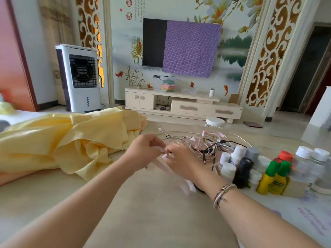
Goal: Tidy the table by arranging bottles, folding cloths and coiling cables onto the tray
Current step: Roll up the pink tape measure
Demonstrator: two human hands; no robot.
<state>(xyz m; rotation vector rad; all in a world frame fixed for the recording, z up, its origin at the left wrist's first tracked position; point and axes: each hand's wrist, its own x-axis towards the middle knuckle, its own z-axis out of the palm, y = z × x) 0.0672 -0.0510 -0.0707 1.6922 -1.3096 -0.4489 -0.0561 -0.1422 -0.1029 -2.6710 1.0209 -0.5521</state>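
My left hand (145, 151) and my right hand (180, 161) meet at the middle of the table, both pinching a pale pink flat cable (162, 165) whose end trails toward me, blurred by motion. Just behind my hands lies a tangle of white, pink and black cables (202, 142) inside a clear round tray (238, 137). A crumpled yellow cloth (71, 140) is heaped on the left of the table. On the right stands a cluster of bottles (250, 169): white-capped ones, a black one, two yellow ones with green caps, a red-capped one and clear jars.
The beige table (143, 212) runs toward me between my forearms. A patterned mat (295, 217) covers its right side. Beyond the table are a white air cooler (80, 77), a TV cabinet (179, 104) and a small white stool (215, 122).
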